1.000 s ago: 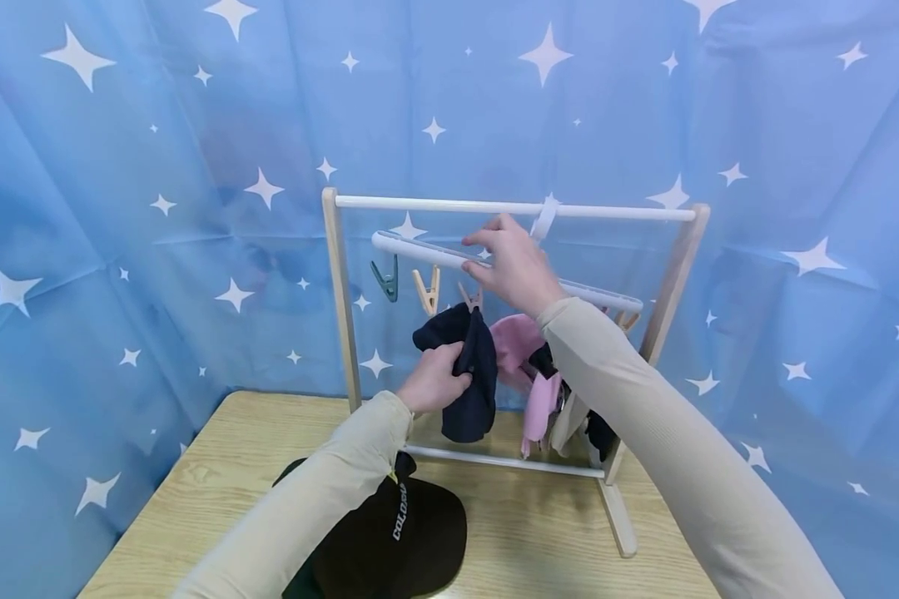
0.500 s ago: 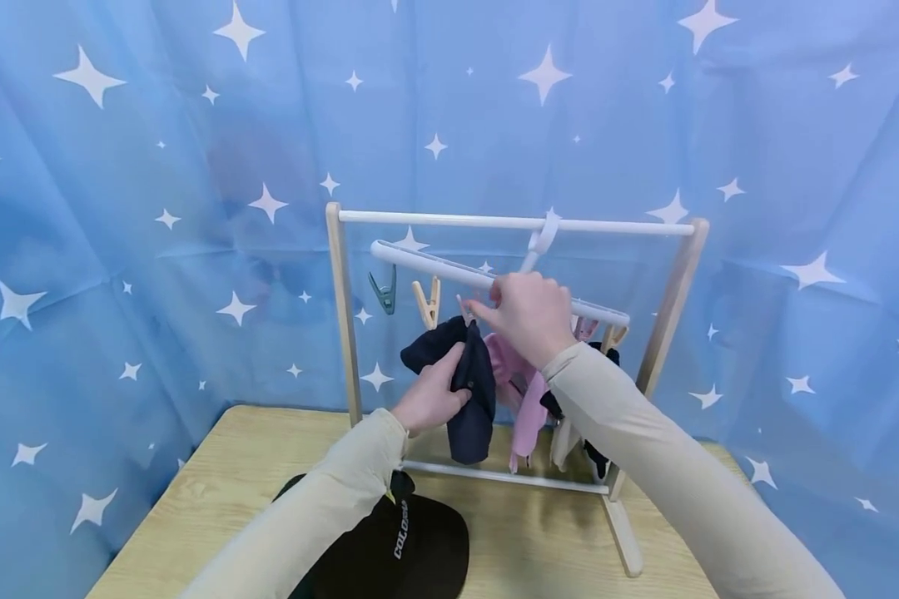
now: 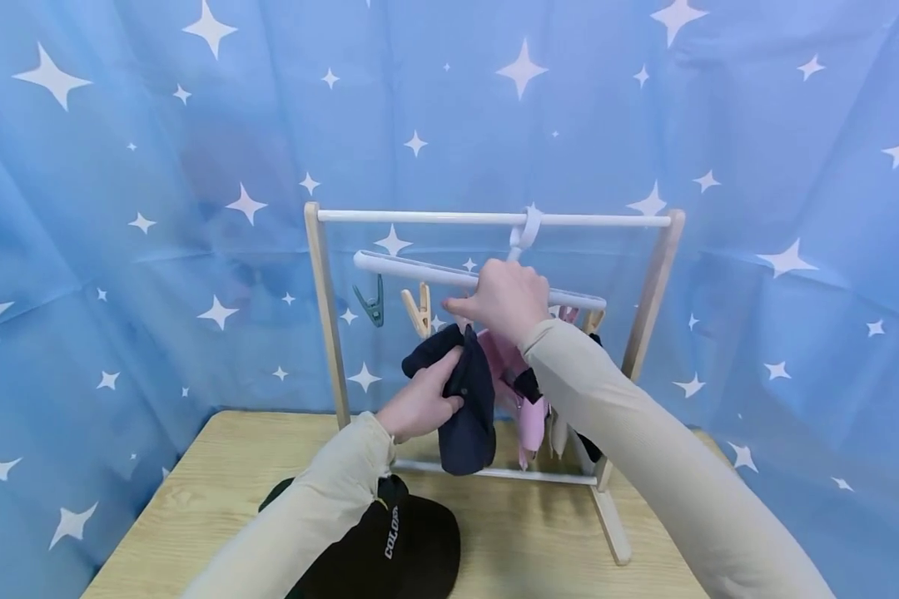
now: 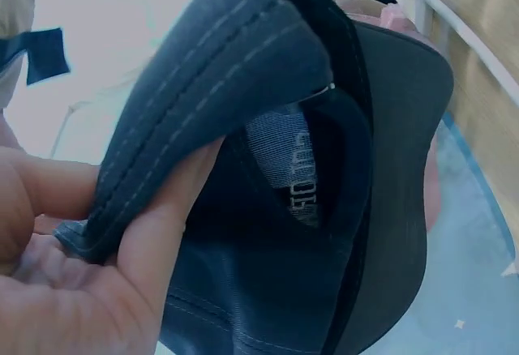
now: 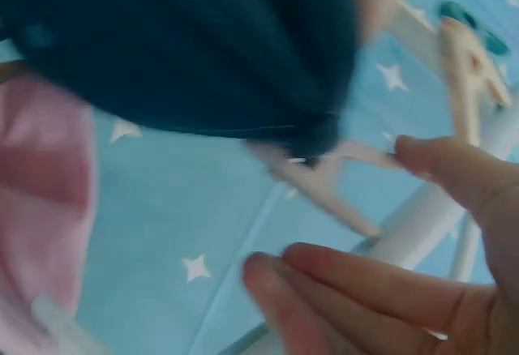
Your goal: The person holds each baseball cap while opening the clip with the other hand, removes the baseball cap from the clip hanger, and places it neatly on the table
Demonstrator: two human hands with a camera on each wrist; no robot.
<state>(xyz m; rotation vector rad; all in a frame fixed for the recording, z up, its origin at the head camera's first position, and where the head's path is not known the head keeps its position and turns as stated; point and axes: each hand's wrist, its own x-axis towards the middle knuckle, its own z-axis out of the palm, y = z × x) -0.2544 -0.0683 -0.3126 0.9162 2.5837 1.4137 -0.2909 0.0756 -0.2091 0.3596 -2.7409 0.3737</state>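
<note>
My left hand [image 3: 419, 403] grips the lower edge of a navy baseball cap [image 3: 470, 428]; in the left wrist view thumb and fingers pinch its stitched band [image 4: 219, 55]. The cap's top edge is bunched in the mouth of a pale pink clothespin [image 5: 324, 189] under the white hanger [image 3: 404, 268]. My right hand [image 3: 505, 299] is over the hanger's middle. In the right wrist view its thumb tip is right at one leg of the clothespin, while the other fingers [image 5: 373, 290] extend loosely, apart from it.
A green clothespin [image 3: 375, 309] and a yellow one [image 3: 419, 316] hang to the left. Pink fabric [image 3: 498, 358] and other items hang to the right. The hanger hooks over the rack's top bar [image 3: 412, 217]. A black cap [image 3: 427, 549] lies on the wooden table [image 3: 217, 466].
My right hand has come down from above the hanger to the pink clothespin. The hanger's tilt has shifted slightly. My left hand keeps its grip on the navy cap.
</note>
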